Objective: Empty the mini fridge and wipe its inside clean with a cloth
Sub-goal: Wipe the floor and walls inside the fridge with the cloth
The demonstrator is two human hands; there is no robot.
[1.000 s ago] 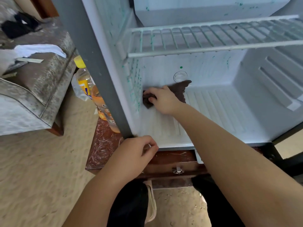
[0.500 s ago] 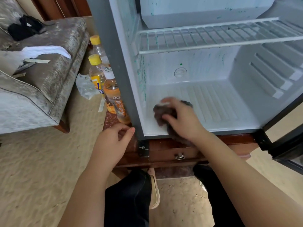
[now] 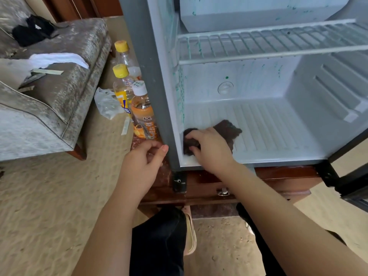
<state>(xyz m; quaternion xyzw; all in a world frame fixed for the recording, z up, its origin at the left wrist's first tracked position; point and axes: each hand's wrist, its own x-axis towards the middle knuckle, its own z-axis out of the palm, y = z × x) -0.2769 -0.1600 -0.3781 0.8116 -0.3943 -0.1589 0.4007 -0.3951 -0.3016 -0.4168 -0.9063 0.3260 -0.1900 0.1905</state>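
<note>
Gripping dark cloth [image 3: 229, 130] under right hand [image 3: 211, 148] fingers [image 3: 194, 136], fridge floor [image 3: 268, 124]

The right arm comes in from the lower right, bare, with the wrist nearly straight. The right hand [image 3: 211, 150] lies palm down; its fingers [image 3: 199, 133] are curled over a dark cloth [image 3: 229, 129] and press on it. The left arm rises from the bottom middle, also bare. The left hand [image 3: 143, 162] shows its back, with fingers loosely curled toward the thumb, and holds nothing. The two hands are near each other but apart.
</note>
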